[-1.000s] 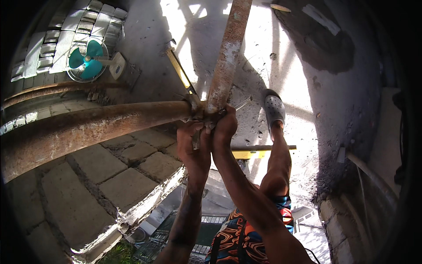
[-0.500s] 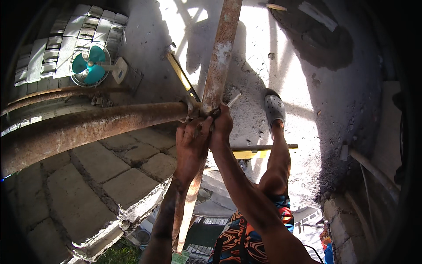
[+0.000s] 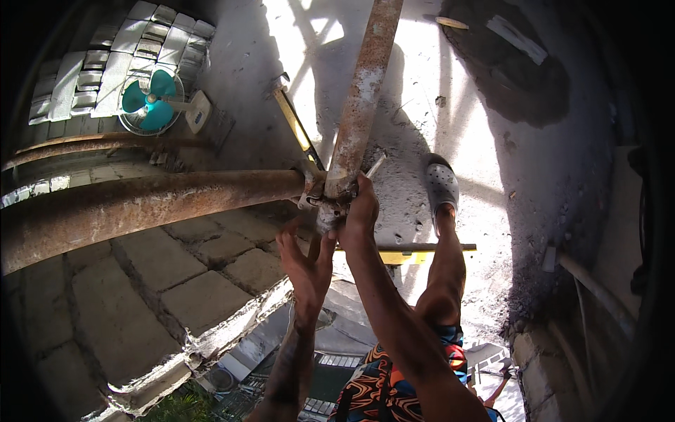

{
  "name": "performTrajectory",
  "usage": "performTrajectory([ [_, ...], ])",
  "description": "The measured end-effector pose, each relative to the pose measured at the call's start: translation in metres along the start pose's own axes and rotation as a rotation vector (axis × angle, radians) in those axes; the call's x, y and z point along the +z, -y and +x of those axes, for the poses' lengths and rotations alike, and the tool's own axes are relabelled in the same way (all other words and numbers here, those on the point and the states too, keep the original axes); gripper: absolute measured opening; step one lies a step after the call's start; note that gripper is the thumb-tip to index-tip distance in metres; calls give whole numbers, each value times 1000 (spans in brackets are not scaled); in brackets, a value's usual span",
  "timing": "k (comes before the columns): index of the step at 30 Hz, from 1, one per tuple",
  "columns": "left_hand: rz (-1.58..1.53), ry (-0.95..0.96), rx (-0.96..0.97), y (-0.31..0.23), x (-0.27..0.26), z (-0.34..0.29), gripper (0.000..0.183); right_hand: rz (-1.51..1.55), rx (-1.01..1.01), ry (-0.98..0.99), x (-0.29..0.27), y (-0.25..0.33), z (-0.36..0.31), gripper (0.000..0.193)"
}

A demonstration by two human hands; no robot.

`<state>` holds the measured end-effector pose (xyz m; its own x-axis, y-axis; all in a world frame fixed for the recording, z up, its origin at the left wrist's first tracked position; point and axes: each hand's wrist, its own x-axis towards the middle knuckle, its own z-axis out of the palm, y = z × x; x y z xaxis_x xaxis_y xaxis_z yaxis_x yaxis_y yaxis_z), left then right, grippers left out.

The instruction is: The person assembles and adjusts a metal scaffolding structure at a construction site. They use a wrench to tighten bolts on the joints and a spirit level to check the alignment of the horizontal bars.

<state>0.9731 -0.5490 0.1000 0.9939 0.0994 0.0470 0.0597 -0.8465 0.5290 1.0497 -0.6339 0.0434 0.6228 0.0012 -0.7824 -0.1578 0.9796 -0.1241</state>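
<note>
A rusty upright pipe (image 3: 362,91) meets a thick rusty horizontal pipe (image 3: 176,193) coming from the left. Where they join sits a rusty metal pipe clamp (image 3: 330,204). My right hand (image 3: 361,211) is closed against the right side of this clamp, its far fingers partly hidden. Just below and left of the joint, my left hand (image 3: 307,267) is open, thumb and fingers apart, the thumb close to the lower part of the clamp. My wrists partly cover what lies beneath the joint.
Concrete blocks (image 3: 140,309) form a wall at the left. A yellow level (image 3: 415,254) lies behind my leg, and a yellow-handled tool (image 3: 295,123) lies beyond the joint. A fan with teal blades (image 3: 151,100) stands far left. My grey clog (image 3: 441,184) rests on rough ground.
My left hand has come off the clamp and dropped slightly, its fingers spreading. My right hand stays at the clamp, more of which now shows. The view has shifted a little.
</note>
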Motion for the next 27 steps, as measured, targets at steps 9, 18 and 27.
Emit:
performTrajectory([
  [9, -656, 699, -574, 55, 5, 16, 43, -58, 39, 63, 2, 13, -3, 42],
  [18, -604, 730, -667, 74, -4, -15, 31, -254, 4, 30, -24, 21, 5, 31],
  [27, -555, 712, -574, 72, -2, -13, 38, -89, 0, 187, -38, 26, 14, 23],
])
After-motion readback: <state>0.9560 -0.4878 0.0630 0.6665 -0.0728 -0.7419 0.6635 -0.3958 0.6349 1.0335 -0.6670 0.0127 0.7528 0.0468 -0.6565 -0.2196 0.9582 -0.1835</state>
